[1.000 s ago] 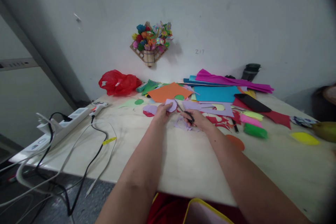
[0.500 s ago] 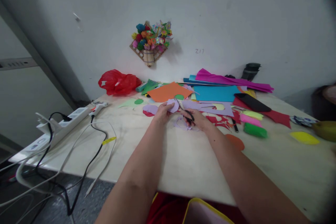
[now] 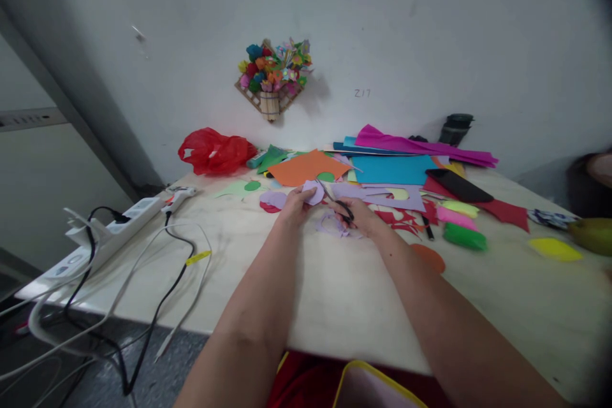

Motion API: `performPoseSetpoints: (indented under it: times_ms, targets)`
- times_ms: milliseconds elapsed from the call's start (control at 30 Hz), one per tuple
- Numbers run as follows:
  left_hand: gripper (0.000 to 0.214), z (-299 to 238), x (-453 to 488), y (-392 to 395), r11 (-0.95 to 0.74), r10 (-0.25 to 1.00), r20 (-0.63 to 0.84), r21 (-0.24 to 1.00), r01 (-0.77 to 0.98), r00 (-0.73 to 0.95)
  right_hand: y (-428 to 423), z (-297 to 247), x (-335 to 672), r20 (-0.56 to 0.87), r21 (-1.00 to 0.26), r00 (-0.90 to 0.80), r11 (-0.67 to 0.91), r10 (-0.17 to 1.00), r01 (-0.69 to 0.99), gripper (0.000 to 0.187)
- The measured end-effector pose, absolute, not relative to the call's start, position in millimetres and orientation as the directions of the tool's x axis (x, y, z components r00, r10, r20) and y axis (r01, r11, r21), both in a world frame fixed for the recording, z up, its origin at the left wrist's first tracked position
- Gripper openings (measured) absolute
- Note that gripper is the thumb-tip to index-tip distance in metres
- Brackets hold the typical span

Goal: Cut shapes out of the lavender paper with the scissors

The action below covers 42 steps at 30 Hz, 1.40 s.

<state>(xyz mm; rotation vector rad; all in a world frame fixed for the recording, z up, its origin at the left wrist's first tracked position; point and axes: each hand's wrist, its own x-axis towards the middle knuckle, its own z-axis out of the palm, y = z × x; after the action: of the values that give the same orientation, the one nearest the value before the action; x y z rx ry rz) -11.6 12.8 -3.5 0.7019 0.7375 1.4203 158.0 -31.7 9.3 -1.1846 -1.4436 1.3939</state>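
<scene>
Near the middle of the table my left hand [image 3: 297, 200] pinches a rounded piece of lilac paper [image 3: 313, 192]. My right hand [image 3: 358, 217] is closed around the black handles of a pair of scissors [image 3: 345, 211], whose blades point up and left at the paper's right edge. Thin lilac offcuts [image 3: 332, 224] lie on the table beneath the scissors. Left of my left hand are lilac rounds [image 3: 273, 198] above a red piece [image 3: 269, 208]. A lilac sheet with cut-out openings [image 3: 349, 191] lies just beyond my right hand.
Behind the hands lie an orange sheet [image 3: 306, 167], a blue sheet [image 3: 394, 171] and a red plastic bag [image 3: 215, 151]. To the right are a black phone [image 3: 458, 185] and a green packet [image 3: 465, 236]. A power strip [image 3: 115, 236], a glue gun [image 3: 178, 197] and loose cables occupy the left side.
The scissors' handles look closer together than before. My hands and the lilac piece stay in nearly the same place; the view has shifted very slightly.
</scene>
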Motion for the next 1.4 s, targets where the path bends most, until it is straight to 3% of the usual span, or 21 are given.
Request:
performPoseSetpoints:
  times_ms: [1000, 1167, 1400]
  targets:
    - [0.026, -2.0, -13.4, 12.1, 0.054, 0.995, -0.09, 0.8, -0.598, -0.03, -32.2, 8.3, 156.5, -0.068, -0.996, -0.262, -0.052, 0.963, 0.068, 0.028]
    - [0.017, -0.9, -12.8, 9.2, 0.072, 0.997, -0.077, 0.817, -0.572, 0.017, -30.5, 4.7, 158.8, 0.004, -0.994, -0.286, 0.036, 0.958, 0.106, 0.036]
    - [0.01, 0.4, -11.3, 4.7, 0.086, 0.995, -0.051, 0.852, -0.516, 0.081, -29.3, 3.9, 160.4, 0.011, -0.998, -0.281, 0.03, 0.96, 0.063, 0.037]
